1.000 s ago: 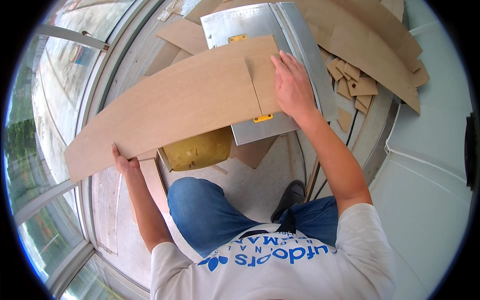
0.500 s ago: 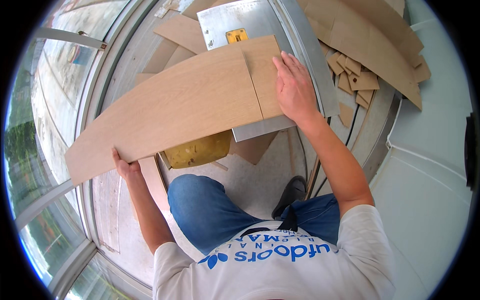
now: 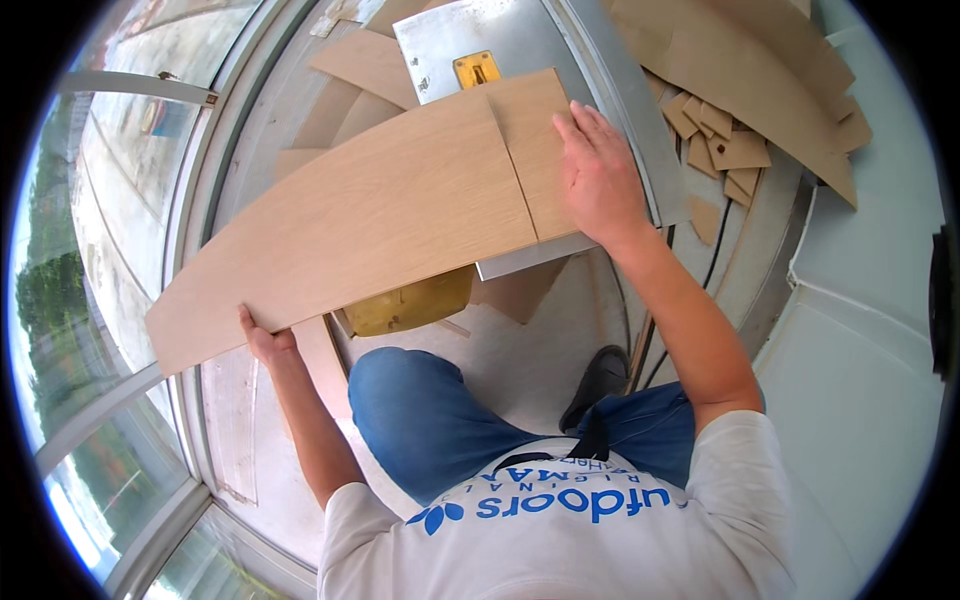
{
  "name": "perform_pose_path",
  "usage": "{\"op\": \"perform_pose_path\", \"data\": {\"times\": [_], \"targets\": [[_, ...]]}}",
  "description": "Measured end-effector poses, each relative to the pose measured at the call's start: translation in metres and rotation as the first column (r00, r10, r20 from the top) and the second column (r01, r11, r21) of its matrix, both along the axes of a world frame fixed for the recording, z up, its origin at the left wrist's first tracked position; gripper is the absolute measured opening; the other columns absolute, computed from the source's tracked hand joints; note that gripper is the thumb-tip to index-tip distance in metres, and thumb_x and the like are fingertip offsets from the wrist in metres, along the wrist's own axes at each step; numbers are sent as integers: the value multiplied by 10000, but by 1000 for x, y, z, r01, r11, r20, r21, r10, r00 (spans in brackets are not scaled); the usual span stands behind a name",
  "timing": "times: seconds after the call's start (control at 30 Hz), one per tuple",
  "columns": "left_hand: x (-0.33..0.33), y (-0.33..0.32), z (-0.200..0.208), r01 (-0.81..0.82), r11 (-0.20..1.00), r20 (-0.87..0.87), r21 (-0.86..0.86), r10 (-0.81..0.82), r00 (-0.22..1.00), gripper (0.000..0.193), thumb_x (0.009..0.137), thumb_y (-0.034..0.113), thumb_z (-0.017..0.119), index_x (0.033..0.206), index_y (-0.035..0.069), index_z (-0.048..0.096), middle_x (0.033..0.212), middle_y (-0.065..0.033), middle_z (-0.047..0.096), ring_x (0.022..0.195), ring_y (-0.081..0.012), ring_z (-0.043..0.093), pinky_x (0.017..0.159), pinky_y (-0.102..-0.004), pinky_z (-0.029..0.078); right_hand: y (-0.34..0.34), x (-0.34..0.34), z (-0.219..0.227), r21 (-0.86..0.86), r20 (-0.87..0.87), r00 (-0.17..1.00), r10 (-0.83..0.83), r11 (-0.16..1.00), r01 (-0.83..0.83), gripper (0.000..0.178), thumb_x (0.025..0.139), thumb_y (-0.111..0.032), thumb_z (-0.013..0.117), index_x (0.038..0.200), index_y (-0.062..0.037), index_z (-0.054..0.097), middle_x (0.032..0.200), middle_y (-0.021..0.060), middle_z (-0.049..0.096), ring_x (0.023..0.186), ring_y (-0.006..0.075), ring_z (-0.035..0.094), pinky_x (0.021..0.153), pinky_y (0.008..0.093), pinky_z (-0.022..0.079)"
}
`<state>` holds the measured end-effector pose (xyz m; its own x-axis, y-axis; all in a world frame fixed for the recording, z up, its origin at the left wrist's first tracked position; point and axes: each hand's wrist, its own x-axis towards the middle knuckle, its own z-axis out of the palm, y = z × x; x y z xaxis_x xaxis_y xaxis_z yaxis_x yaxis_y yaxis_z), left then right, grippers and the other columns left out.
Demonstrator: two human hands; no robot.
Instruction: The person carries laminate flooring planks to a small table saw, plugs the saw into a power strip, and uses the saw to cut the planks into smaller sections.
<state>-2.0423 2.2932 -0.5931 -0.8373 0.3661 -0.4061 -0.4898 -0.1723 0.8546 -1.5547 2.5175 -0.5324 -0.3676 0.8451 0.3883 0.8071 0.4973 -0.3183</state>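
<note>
A light wood-look floorboard lies across the metal table of a table saw. A narrow dark cut line crosses the board near its right end, with a short piece to the right of that line. My left hand grips the board's near edge toward its left end, thumb on top and the other fingers hidden below. On the right end rests my right hand, fingers stretched out and lying flat, beside the saw's metal fence. A yellow insert plate shows beyond the board; I cannot see a blade.
Below the board is the saw's yellow housing. Cardboard sheets and small wood offcuts lie at the right. More boards lie behind at the left, next to large window frames. A dark cable runs along the floor.
The whole view has shifted slightly, so everything sits a little farther right. Both hands keep their places on the board.
</note>
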Motion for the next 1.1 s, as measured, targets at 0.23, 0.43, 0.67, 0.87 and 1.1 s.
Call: {"op": "perform_pose_path", "data": {"times": [0.23,0.43,0.67,0.87,1.1], "targets": [[10,-2,7,31,999,26,44,-32,999,416,1000,307,448,1312,33,476,1312,-118,538,1185,-287,530,994,-450,483,-2,4,-5,10,-22,1000,-12,1000,13,329,894,-113,539,1200,-14,604,1287,180,571,1228,318,505,1044,405,392],[17,-1,12,1,1000,10,22,-1,1000,430,993,301,463,1332,37,464,1330,-125,526,1200,-304,519,1007,-473,471,-3,5,-2,15,-23,1000,-17,1000,17,320,888,-100,542,1190,-15,610,1283,181,573,1216,320,516,1041,407,396],[17,-3,13,8,999,47,34,-10,999,422,979,305,491,1308,40,492,1319,-131,541,1198,-301,525,1004,-469,478,-6,6,-1,14,-44,999,-14,1000,14,337,857,-78,560,1185,-14,607,1272,184,578,1215,322,516,1036,409,401],[17,-9,11,-2,1000,26,25,2,1000,404,976,300,500,1286,41,506,1296,-126,560,1176,-296,543,999,-456,487,-12,7,-4,17,-42,999,-12,1000,13,341,857,-80,558,1188,-17,606,1278,183,573,1223,321,509,1036,410,402],[15,-12,4,-10,1000,16,15,10,1000,409,975,304,504,1288,40,504,1294,-127,562,1186,-293,535,1000,-456,477,-6,11,-5,18,-27,1000,-16,1000,16,342,862,-86,555,1194,-16,601,1274,185,573,1219,325,508,1038,416,396]]}}
